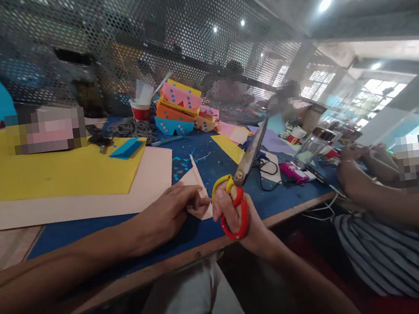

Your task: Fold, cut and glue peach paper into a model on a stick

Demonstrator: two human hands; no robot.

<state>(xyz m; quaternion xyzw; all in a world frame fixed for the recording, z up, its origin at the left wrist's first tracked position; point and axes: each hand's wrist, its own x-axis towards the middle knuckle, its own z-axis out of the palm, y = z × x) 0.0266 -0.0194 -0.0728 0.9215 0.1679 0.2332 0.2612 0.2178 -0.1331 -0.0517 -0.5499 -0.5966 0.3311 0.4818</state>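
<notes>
My right hand [235, 212] is wrapped round the red and yellow handles of a pair of scissors [251, 157], whose blades point up and away to the right. My left hand [170, 210], fingers bent, presses on a small folded piece of pale pink paper [201, 198] on the blue table top [126, 228]. One narrow flap of that paper stands up. The fingertips of both hands are near each other at its right edge.
Yellow sheet [81, 167] over a pale pink one at left, with a folded blue piece [128, 148]. Behind are grey yarn [133, 129], a red-white cup [140, 109] and stacked paper shapes [178, 107]. Pink tool [294, 173] and cables lie right; a person [395, 180] sits beyond.
</notes>
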